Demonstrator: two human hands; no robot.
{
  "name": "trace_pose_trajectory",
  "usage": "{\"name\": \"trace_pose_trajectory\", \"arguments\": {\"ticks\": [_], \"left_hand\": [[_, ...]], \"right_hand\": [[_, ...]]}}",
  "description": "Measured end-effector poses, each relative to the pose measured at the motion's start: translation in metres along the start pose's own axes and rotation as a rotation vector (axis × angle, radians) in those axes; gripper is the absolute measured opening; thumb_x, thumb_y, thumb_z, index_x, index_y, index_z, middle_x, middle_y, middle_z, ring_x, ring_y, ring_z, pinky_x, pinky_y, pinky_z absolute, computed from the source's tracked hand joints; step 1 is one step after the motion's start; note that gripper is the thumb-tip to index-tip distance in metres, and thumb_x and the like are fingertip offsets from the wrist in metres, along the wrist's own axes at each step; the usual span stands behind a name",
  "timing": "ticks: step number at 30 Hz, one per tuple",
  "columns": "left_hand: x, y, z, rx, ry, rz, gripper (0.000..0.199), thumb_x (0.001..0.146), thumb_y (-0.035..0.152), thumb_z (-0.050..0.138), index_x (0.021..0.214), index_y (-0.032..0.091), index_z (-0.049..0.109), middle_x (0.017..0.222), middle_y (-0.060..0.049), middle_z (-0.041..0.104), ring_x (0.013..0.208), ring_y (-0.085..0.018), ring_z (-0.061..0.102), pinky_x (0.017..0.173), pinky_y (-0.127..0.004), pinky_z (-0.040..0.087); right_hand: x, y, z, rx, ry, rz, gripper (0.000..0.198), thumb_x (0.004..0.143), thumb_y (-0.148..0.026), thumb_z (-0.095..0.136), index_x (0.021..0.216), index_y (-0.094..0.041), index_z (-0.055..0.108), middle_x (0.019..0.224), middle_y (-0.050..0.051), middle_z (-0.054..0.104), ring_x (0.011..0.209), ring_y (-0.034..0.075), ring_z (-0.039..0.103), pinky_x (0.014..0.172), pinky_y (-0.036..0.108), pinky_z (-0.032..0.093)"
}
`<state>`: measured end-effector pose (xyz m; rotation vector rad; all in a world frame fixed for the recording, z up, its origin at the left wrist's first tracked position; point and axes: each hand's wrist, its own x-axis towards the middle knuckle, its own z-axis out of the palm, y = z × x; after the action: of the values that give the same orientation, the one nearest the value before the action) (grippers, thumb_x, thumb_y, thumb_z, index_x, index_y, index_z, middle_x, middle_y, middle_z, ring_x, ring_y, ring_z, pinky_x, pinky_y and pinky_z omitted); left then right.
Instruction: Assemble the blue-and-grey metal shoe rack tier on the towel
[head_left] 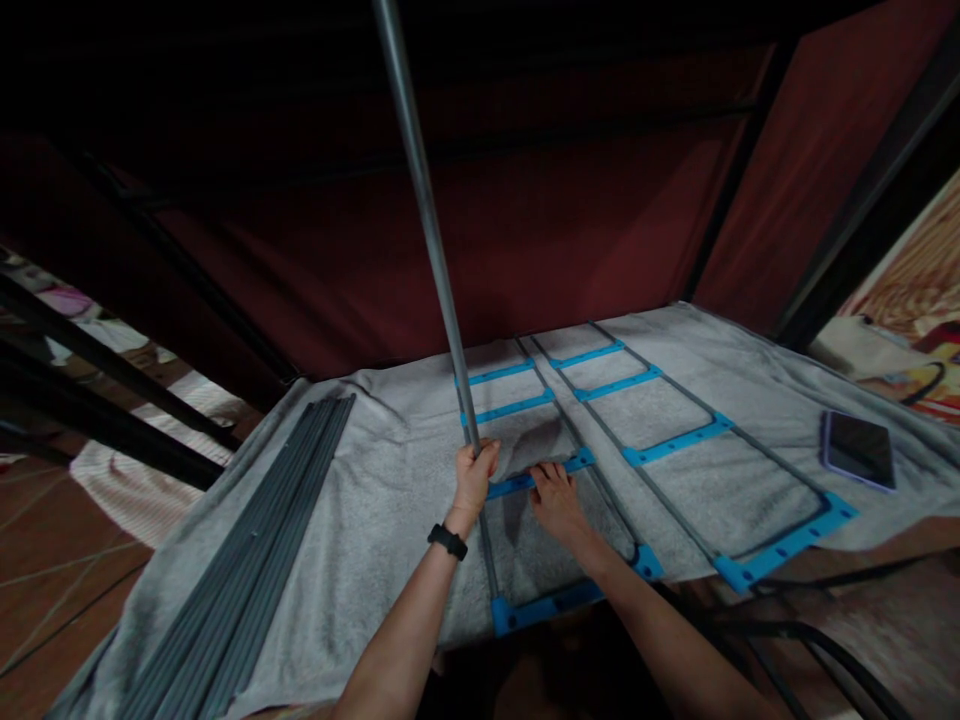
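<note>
- Wristband (448, 541), black, sits on the left wrist, just on the wearer's side of the grip; I can read nothing on it.
- The left hand (476, 475) is clamped round a grey pole (427, 220), whose long axis climbs steeply from the fist, up and a little left. The fist hides the lower end, so I can't tell whether it is seated in anything.
- Just right of that grip, the right hand (553, 492) lays bent fingers over a blue bar (511, 486). The bar runs crosswise to the pole; whether they pinch it, I can't tell.
- That bar belongs to a ladder-like frame (517, 615) lying flat beneath both hands.
- Left of the grip, a bundle of grey poles (259, 530) lies on grey cloth (397, 520).
- Right of it lies a second frame (679, 440), then a phone (859, 450), dark-screened, no brand showing.
- Beyond the grip stands a dark red panel (525, 250), with no lettering I can see.
</note>
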<state>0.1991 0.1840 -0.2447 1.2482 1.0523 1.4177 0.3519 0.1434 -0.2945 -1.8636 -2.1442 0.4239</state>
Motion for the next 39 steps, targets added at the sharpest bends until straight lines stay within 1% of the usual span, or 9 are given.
{"name": "trace_pose_trajectory", "arguments": {"ticks": [11, 15, 18, 21, 25, 27, 29, 32, 39], "left_hand": [[-0.008, 0.011, 0.002, 0.169, 0.076, 0.053, 0.042, 0.082, 0.046, 0.059, 0.054, 0.02, 0.042, 0.048, 0.006, 0.037, 0.046, -0.008, 0.035, 0.05, -0.024, 0.031], [-0.021, 0.019, -0.006, 0.238, 0.024, 0.086, 0.026, 0.079, 0.043, 0.067, 0.082, 0.018, 0.06, 0.071, 0.0, 0.059, 0.069, -0.014, 0.055, 0.067, -0.026, 0.044], [-0.031, 0.022, -0.041, 0.328, -0.029, 0.132, 0.036, 0.084, 0.044, 0.063, 0.111, 0.02, 0.063, 0.106, -0.007, 0.066, 0.101, -0.021, 0.061, 0.09, -0.032, 0.047], [-0.045, 0.022, -0.113, 0.656, 0.172, 0.129, 0.03, 0.091, 0.04, 0.048, 0.101, 0.019, 0.067, 0.105, -0.01, 0.067, 0.103, -0.023, 0.06, 0.094, -0.037, 0.046], [-0.079, 0.023, -0.221, 1.286, 0.519, -0.132, 0.033, 0.09, 0.021, 0.039, 0.105, 0.015, 0.068, 0.108, -0.015, 0.064, 0.107, -0.027, 0.059, 0.093, -0.038, 0.046], [-0.097, 0.025, -0.256, 1.576, 0.529, -0.299, 0.034, 0.088, 0.02, 0.042, 0.11, 0.012, 0.067, 0.109, -0.017, 0.063, 0.106, -0.03, 0.058, 0.09, -0.04, 0.046], [-0.109, 0.026, -0.272, 1.776, 0.465, -0.384, 0.035, 0.089, 0.017, 0.04, 0.11, 0.01, 0.067, 0.107, -0.019, 0.063, 0.103, -0.032, 0.059, 0.084, -0.04, 0.047], [-0.11, 0.027, -0.273, 1.92, 0.406, -0.43, 0.04, 0.091, 0.012, 0.03, 0.109, 0.007, 0.066, 0.106, -0.02, 0.063, 0.103, -0.033, 0.06, 0.08, -0.039, 0.047], [-0.091, 0.029, -0.265, 1.69, 0.539, -0.565, 0.037, 0.087, 0.01, 0.033, 0.106, 0.005, 0.063, 0.105, -0.025, 0.065, 0.105, -0.036, 0.063, 0.079, -0.042, 0.049]], "right_hand": [[0.001, -0.002, -0.005, -0.017, -0.035, 0.006, 0.04, 0.093, -0.021, 0.044, 0.131, -0.023, 0.056, 0.135, 0.009, 0.054, 0.125, 0.025, 0.042, 0.097, 0.037, 0.033], [0.003, 0.001, -0.001, -0.026, -0.038, -0.005, 0.042, 0.092, -0.02, 0.046, 0.132, -0.023, 0.056, 0.136, 0.009, 0.054, 0.126, 0.025, 0.042, 0.096, 0.038, 0.034], [0.005, 0.007, 0.004, -0.048, -0.029, -0.017, 0.042, 0.092, -0.019, 0.046, 0.132, -0.025, 0.057, 0.135, 0.009, 0.055, 0.125, 0.025, 0.043, 0.095, 0.037, 0.036], [0.006, 0.012, 0.01, -0.076, -0.007, -0.044, 0.042, 0.092, -0.019, 0.046, 0.131, -0.026, 0.058, 0.134, 0.008, 0.056, 0.124, 0.024, 0.044, 0.094, 0.037, 0.038], [0.007, 0.015, 0.014, -0.081, 0.011, -0.069, 0.04, 0.092, -0.019, 0.045, 0.13, -0.025, 0.059, 0.134, 0.007, 0.056, 0.124, 0.025, 0.045, 0.093, 0.038, 0.039], [0.007, 0.015, 0.015, -0.079, 0.014, -0.069, 0.039, 0.093, -0.019, 0.044, 0.129, -0.025, 0.059, 0.133, 0.007, 0.057, 0.123, 0.025, 0.045, 0.093, 0.04, 0.039], [0.008, 0.013, 0.015, -0.087, 0.019, -0.068, 0.039, 0.093, -0.019, 0.044, 0.128, -0.025, 0.059, 0.132, 0.007, 0.057, 0.121, 0.026, 0.046, 0.094, 0.041, 0.039], [0.008, 0.01, 0.017, -0.107, 0.026, -0.065, 0.038, 0.093, -0.02, 0.045, 0.128, -0.025, 0.059, 0.131, 0.008, 0.058, 0.121, 0.026, 0.046, 0.096, 0.042, 0.038], [0.007, 0.005, 0.017, -0.096, 0.03, -0.045, 0.037, 0.093, -0.02, 0.047, 0.127, -0.026, 0.06, 0.134, 0.007, 0.056, 0.123, 0.027, 0.044, 0.097, 0.042, 0.037]]}}
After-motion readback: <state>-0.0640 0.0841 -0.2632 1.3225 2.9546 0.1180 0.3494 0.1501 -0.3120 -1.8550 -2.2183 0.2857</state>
